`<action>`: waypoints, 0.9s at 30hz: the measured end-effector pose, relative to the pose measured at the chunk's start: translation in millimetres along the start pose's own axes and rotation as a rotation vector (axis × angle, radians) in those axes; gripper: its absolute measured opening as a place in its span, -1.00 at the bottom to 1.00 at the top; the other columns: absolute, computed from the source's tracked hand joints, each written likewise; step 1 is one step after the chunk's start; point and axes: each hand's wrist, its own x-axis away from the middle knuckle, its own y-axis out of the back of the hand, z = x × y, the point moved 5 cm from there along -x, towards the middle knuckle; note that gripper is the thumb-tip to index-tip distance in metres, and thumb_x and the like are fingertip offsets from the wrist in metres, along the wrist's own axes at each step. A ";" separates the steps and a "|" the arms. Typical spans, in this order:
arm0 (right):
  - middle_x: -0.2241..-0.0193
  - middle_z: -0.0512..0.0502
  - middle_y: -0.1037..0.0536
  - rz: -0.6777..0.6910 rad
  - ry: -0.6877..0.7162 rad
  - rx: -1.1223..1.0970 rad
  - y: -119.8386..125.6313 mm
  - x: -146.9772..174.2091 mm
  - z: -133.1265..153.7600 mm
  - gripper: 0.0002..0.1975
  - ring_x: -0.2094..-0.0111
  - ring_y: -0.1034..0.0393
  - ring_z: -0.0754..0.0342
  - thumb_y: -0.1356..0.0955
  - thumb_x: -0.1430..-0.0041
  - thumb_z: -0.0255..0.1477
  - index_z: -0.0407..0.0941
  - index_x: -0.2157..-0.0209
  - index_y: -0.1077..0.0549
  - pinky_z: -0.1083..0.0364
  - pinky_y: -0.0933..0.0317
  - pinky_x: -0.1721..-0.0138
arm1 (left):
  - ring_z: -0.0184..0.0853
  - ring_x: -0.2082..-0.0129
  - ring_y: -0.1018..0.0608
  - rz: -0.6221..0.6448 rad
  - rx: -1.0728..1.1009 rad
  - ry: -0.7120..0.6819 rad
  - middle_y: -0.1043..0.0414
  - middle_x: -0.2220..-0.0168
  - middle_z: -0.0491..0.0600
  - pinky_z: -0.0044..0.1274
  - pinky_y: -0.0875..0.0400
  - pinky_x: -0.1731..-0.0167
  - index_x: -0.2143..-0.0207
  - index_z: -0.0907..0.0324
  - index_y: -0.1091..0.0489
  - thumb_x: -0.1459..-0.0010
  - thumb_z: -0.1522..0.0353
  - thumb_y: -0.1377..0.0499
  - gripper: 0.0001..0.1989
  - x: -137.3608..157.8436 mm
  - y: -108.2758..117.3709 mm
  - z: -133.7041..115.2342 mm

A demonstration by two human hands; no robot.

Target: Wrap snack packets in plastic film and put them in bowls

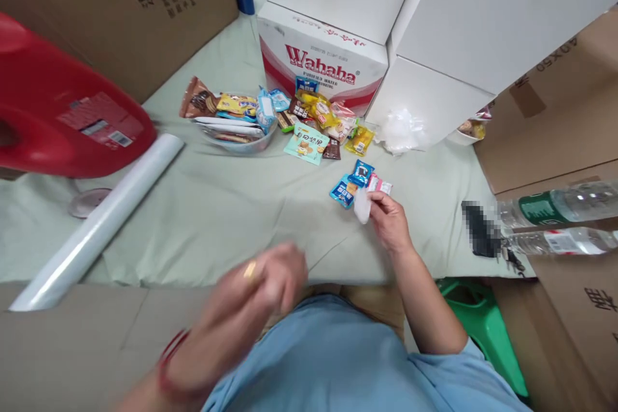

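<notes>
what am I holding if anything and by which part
Right hand: a small whitish piece, pinched at its right edge. Left hand: too blurred to tell.

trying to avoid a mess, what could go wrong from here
The right hand holds a thin white item beside loose packets and might nudge them. The bowl is heaped above its rim, so snacks could slide off. The roll juts past the table edge; a bump could tip it.

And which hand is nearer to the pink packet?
Right. The right hand is just on the near side of the pink packet; the left hand is farther off, leftward and closer to the body.
</notes>
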 end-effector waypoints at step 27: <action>0.08 -0.16 -0.54 0.016 0.379 0.561 16.7 49.7 16.9 -0.81 0.02 -0.44 -0.16 -0.40 -0.27 -0.33 0.09 0.08 -0.58 -0.19 -0.33 -0.05 | -0.39 0.37 -0.39 -0.162 0.039 0.174 -0.35 0.38 -0.13 -0.55 -0.36 0.39 0.37 0.14 -0.33 -0.03 -0.02 -0.36 -0.54 -64.9 -3.2 87.3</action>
